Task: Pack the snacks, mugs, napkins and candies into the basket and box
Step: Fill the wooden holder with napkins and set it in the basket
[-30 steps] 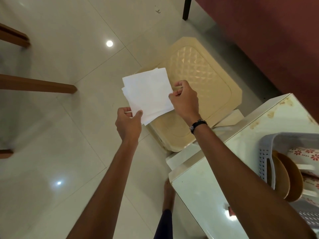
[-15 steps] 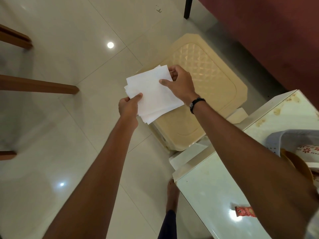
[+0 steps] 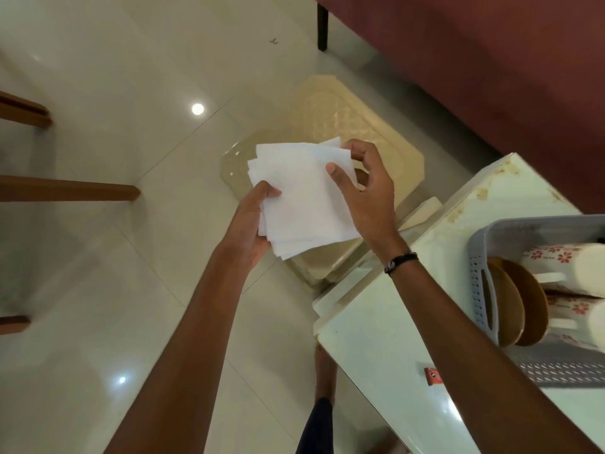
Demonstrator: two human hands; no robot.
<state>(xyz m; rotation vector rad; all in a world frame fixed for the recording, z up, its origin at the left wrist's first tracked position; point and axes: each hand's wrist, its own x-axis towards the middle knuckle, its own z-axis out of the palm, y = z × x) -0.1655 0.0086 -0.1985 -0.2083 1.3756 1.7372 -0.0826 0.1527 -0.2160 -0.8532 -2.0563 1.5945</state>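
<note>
- One fanned stack of white paper napkins point(image 3: 304, 198), sheet count unclear, between both hands.
- One grey perforated plastic basket point(image 3: 537, 229), right of the right hand.
- Two floral white mugs point(image 3: 569, 268) inside.
- Two brown round plates point(image 3: 520, 309) inside.
- One small red candy wrapper point(image 3: 432, 376), below the right forearm.

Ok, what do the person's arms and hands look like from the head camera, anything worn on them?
Both forearms are bare, with no sleeves in view. The right hand has a dark band at its wrist, a watch or bracelet; which it is I cannot tell. The left hand and its wrist carry nothing visible: no ring, glove or band.
</note>
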